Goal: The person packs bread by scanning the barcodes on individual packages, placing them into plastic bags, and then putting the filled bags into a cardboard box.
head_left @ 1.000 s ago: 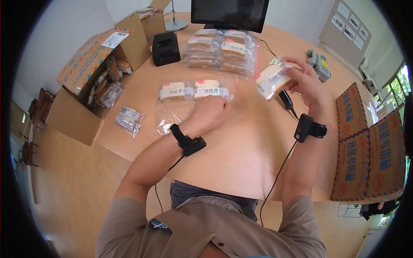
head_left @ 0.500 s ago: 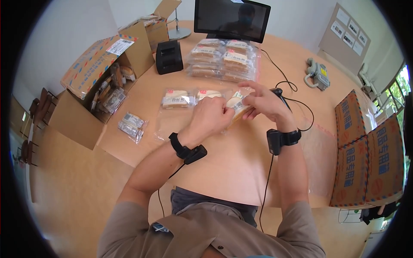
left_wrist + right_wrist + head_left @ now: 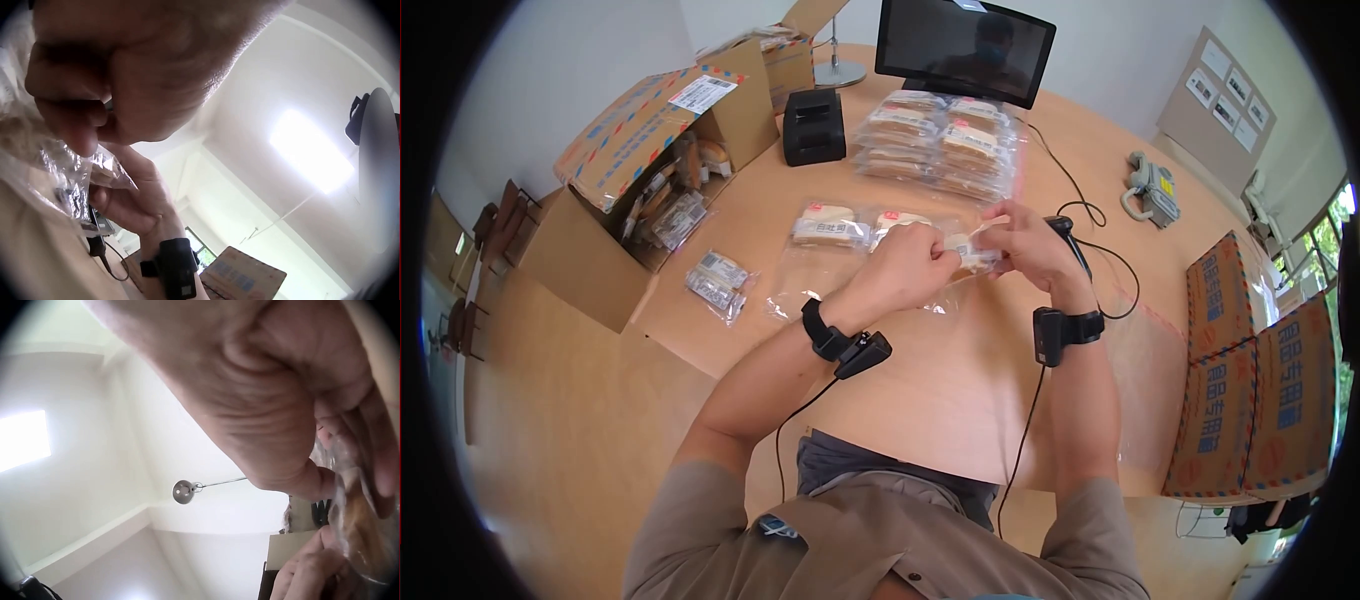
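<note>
My left hand [image 3: 903, 270], its fingers curled, pinches the edge of a large clear plastic bag [image 3: 798, 278] lying on the table. Inside that bag two packs of sliced white bread lie side by side, the left pack [image 3: 830, 226] in full view and the right pack [image 3: 897, 219] partly behind my left hand. Just right of that hand, my right hand [image 3: 1040, 252] holds another wrapped bread pack [image 3: 974, 256] between thumb and fingers, close at the bag's right side. The right wrist view shows the brown crust [image 3: 365, 531] through its crinkled wrapper.
Bagged bread packs [image 3: 940, 145] are stacked before the monitor [image 3: 965, 50]. An opened carton [image 3: 650, 130] with wrapped food, a small packet [image 3: 720, 280] and a black printer [image 3: 813, 127] stand left. A telephone [image 3: 1152, 190], a cable [image 3: 1080, 180] and cartons [image 3: 1250, 390] are on the right.
My right hand has carried the bread pack leftward and down from the right, to beside my left hand at the bag. My left hand has stayed curled near the bag's edge.
</note>
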The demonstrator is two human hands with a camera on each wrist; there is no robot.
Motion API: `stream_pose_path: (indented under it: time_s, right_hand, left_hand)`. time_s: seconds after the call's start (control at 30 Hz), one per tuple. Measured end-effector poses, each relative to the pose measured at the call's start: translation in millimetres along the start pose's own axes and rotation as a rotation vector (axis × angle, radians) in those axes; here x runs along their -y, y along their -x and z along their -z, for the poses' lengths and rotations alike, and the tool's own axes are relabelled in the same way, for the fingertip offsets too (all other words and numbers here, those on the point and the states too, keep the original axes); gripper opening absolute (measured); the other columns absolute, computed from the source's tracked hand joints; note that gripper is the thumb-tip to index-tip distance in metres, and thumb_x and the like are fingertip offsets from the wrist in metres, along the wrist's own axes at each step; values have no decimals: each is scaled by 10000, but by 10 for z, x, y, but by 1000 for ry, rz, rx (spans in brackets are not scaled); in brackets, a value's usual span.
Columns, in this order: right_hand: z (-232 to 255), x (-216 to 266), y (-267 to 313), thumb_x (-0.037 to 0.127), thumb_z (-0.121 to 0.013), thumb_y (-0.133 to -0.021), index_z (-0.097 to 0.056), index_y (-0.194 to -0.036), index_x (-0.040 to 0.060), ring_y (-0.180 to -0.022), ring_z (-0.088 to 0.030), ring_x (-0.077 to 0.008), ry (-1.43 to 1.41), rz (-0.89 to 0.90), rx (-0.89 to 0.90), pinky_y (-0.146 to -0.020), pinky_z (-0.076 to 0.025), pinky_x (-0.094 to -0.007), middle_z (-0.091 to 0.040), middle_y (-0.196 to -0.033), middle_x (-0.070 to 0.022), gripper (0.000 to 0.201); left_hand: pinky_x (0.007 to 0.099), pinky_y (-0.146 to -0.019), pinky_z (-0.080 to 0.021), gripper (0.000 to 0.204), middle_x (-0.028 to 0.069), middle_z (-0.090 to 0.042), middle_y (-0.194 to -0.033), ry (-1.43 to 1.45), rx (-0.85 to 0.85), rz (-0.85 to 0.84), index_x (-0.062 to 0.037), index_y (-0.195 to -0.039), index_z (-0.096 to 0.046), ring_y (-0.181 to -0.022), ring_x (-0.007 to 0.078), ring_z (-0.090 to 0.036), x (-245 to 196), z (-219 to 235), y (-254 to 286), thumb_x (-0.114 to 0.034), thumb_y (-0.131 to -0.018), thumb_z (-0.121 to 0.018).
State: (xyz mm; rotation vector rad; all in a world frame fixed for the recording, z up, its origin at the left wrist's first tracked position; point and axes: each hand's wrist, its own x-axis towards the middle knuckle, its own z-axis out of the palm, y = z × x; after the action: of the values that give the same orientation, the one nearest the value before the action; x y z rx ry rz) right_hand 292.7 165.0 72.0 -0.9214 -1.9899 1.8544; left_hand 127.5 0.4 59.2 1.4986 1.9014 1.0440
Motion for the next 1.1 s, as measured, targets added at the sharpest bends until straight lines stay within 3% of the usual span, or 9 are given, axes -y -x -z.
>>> stream_pose_path:
  time_s: [0.03,0.07,0.13,0.17,0.27,0.37,0.43,0.63,1.1]
  right_hand:
    - [-38,-2,-2,113,-807,-892,-544,-1263,-5,-792,-739,-195,-16,-13,56,-608,-625,-321,-700,-971,-109,470]
    - [-90,-27,-12,113,-807,-892,-544,-1263,-5,-792,-739,-195,-15,-14,54,-608,-625,-321,-700,-971,-109,470]
    - [-179,-135,-81,110,-802,-909,-554,-1242,-1,-790,-729,-178,-75,-11,113,-616,-625,-320,-704,-970,-106,430]
    - [-183,-205,-142,102,-753,-969,-578,-1225,12,-827,-722,-157,-85,-18,181,-664,-627,-317,-714,-1008,-99,323]
    - [-358,-303,-180,83,-680,-1027,-638,-1221,18,-902,-720,-144,-153,-47,268,-734,-622,-312,-724,-1056,-76,209]
    - [-510,-233,-76,45,-626,-1053,-695,-1217,18,-975,-714,-138,-113,-127,288,-782,-610,-312,-735,-1125,-58,180]
    - [-569,-331,-102,46,-636,-1046,-705,-1217,12,-985,-712,-140,-32,-53,272,-780,-606,-318,-739,-1142,-63,188]
    - [-667,-332,-128,28,-673,-958,-752,-1125,-23,-919,-668,-118,224,159,280,-765,-570,-330,-754,-1014,-47,191]
    - [-648,-359,-121,61,-663,-986,-756,-1138,-34,-913,-702,-134,150,33,297,-766,-590,-330,-770,-1007,-64,202]
  left_hand:
    - [499,-640,-528,350,301,-660,-719,30,-20,26,103,-764,-657,-627,414,-666,-2,-13,-15,-218,-903,-665]
    - [499,-640,-528,350,301,-660,-719,31,-19,24,103,-764,-657,-627,414,-666,8,-28,-24,-218,-903,-665]
    - [363,-484,-500,316,106,-647,-629,6,-17,-29,13,-754,-600,-492,181,-655,0,-31,-16,-208,-977,-636]
    - [363,-484,-500,316,106,-647,-629,6,-19,-27,13,-754,-600,-492,181,-655,-34,-19,10,-208,-977,-636]
    - [385,-528,-529,293,128,-646,-634,33,-79,-82,27,-771,-612,-537,213,-675,-105,-18,60,-201,-952,-647]
    - [454,-607,-562,259,189,-687,-683,-69,-161,-185,27,-813,-673,-627,319,-718,-57,-74,58,-210,-916,-657]
    - [561,-743,-590,272,302,-732,-828,-296,-231,-192,55,-912,-747,-794,477,-736,-89,-115,106,-198,-886,-650]
    - [564,-702,-586,254,275,-727,-773,-358,-271,-218,37,-874,-743,-747,473,-732,-153,-166,225,-202,-867,-658]
    - [557,-663,-582,261,295,-698,-710,-403,-283,-249,58,-827,-718,-693,480,-723,-180,-154,329,-196,-858,-669]
